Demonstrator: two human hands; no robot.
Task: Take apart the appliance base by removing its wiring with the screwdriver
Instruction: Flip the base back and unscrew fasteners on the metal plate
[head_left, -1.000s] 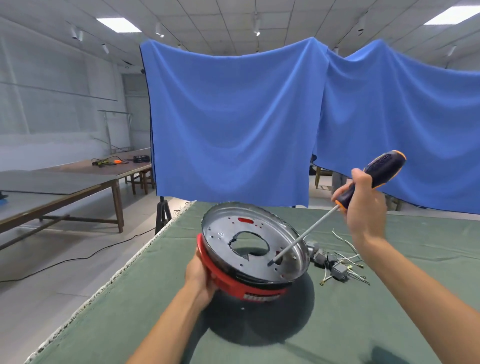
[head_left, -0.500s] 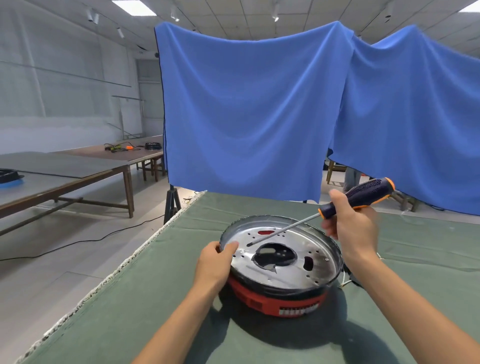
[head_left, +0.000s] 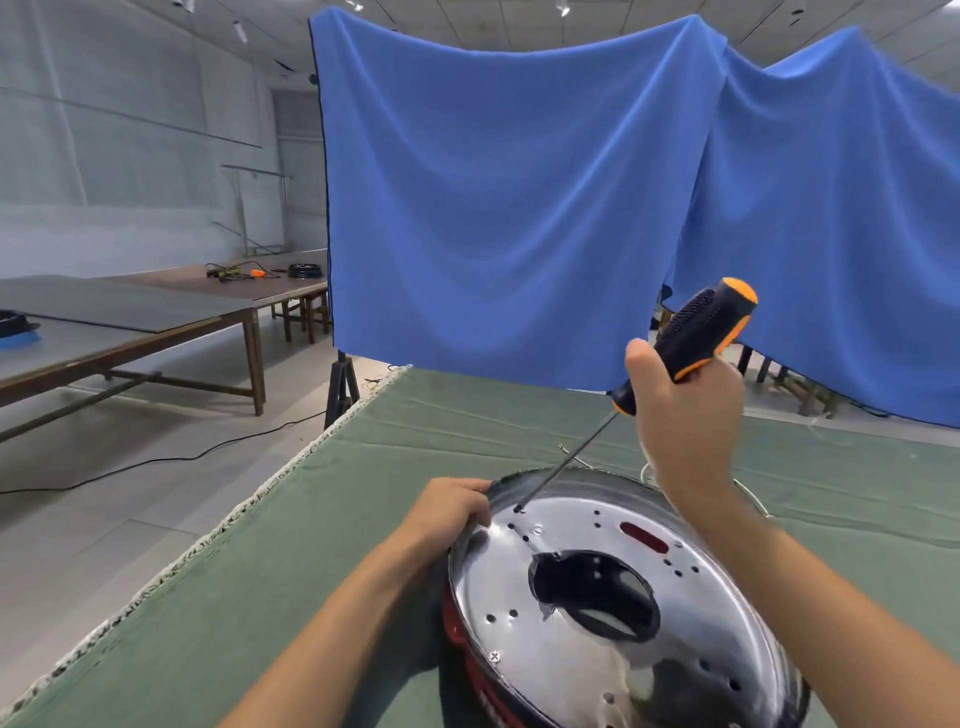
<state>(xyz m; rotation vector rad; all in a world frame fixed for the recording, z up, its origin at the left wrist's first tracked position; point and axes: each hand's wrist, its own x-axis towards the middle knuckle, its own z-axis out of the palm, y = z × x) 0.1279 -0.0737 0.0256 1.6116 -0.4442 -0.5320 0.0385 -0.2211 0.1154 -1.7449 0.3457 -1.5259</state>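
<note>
screw work under way, wiring status unclear

we find the round red appliance base with silver metal plate on the green-covered table. left hand grips its rim; right hand is wrapped round the black-and-orange screwdriver, tip at a far-left hole. thin wires trail behind; several screws remain.

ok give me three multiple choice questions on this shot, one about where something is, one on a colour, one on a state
1. Where is the screwdriver tip?
A. on the metal plate near its far left rim
B. inside the central opening
C. on the green table cover

2. What colour is the appliance base casing under the plate?
A. blue
B. red
C. white

3. What is the left hand doing?
A. lying flat on the table
B. holding a wire
C. gripping the plate's rim

Answers:
1. A, the shaft ends at a hole by the far left rim.
2. B, red shows below the left rim.
3. C, its fingers curl on the rim while the right hand holds the screwdriver.
</note>
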